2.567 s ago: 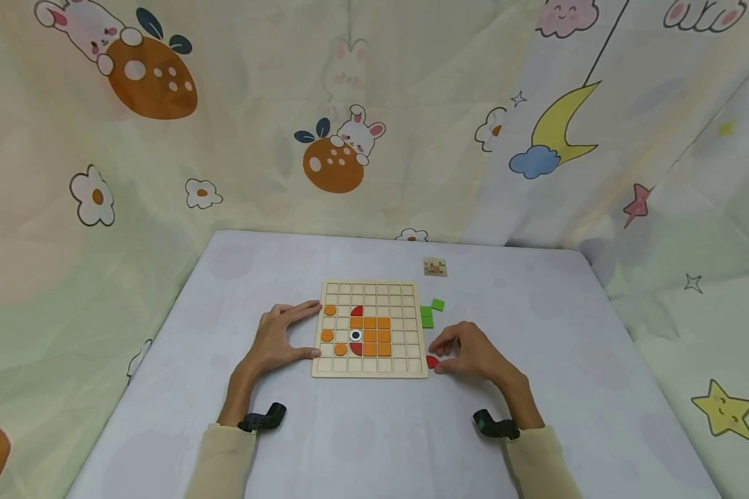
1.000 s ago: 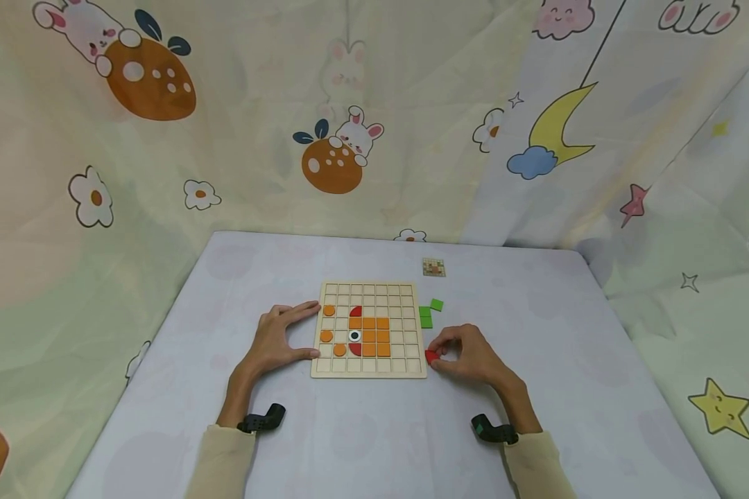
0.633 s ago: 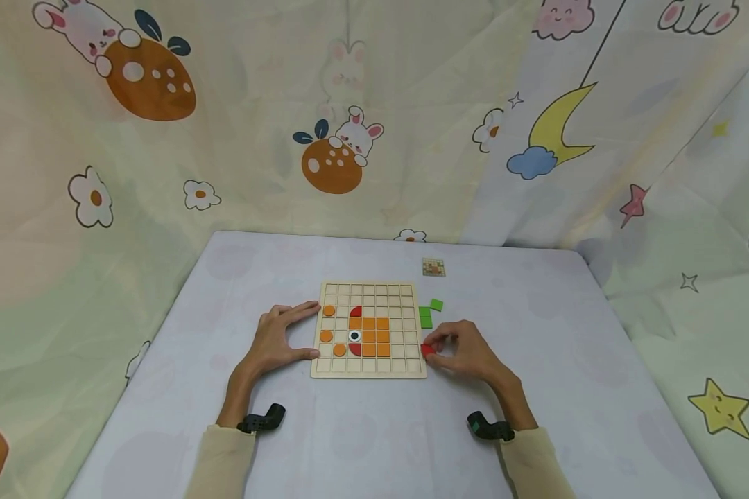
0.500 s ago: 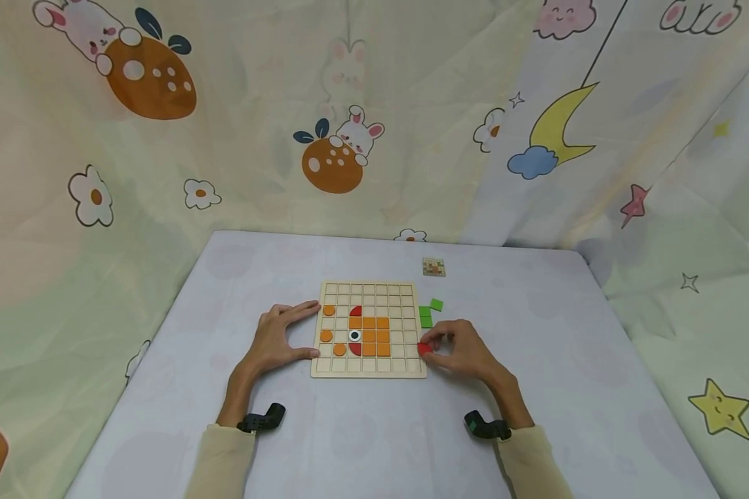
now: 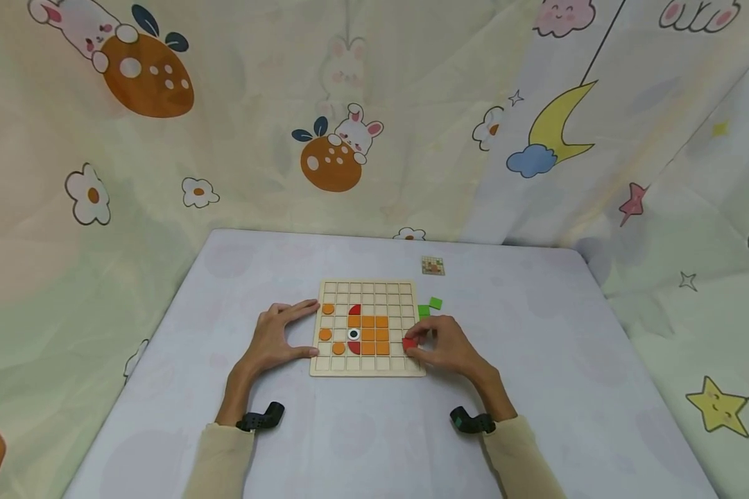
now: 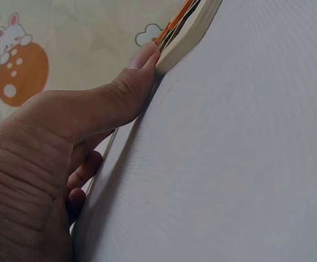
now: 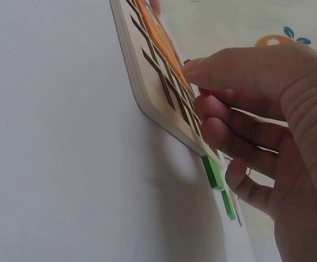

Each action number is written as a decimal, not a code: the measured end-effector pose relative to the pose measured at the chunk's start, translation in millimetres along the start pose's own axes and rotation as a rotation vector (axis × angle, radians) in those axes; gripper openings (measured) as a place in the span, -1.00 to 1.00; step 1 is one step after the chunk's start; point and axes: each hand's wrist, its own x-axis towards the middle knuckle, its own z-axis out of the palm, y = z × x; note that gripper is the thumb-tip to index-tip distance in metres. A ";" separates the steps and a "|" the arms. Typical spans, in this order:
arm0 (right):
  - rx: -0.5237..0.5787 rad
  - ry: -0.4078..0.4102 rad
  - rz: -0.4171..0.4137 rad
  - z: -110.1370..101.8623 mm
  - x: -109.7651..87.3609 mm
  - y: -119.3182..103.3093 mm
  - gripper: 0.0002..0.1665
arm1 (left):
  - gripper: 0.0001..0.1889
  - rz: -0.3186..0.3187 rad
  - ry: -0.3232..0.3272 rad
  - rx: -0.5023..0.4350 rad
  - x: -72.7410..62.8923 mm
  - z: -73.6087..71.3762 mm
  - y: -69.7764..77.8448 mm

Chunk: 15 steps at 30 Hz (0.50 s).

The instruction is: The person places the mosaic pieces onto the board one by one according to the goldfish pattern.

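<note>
A square wooden grid board (image 5: 402, 294) lies on the table, with orange square tiles (image 5: 368, 335) at its middle. Red quarter-round pieces (image 5: 354, 310) sit above and below a round eye piece (image 5: 353, 334); orange discs (image 5: 327, 309) are at the left. My left hand (image 5: 273, 338) touches the board's left edge, thumb and fingers spread apart; in the left wrist view the thumb (image 6: 139, 71) is at the board's corner. My right hand (image 5: 446, 344) pinches a red piece (image 5: 408, 343) over the board's right columns, partly hidden by fingertips.
Green square tiles (image 5: 435, 303) lie at the board's right edge, some partly hidden behind my right hand. A small patterned picture card (image 5: 433, 265) lies farther back. A printed cloth (image 5: 256, 104) hangs behind the table (image 5: 524, 298).
My right hand has picked up the red piece from beside the board and carried it left, over the right columns. The left hand has stayed at the board's edge.
</note>
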 end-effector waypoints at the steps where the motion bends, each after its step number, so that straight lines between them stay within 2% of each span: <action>1: 0.001 -0.003 0.003 1.6 1.6 -0.5 -0.78 | 0.03 0.000 0.000 0.002 -0.2 0.0 -0.4; 15: -0.004 -0.022 -0.019 11.1 14.6 -8.1 -0.77 | 0.04 0.005 -0.006 0.017 0.2 -1.0 -2.7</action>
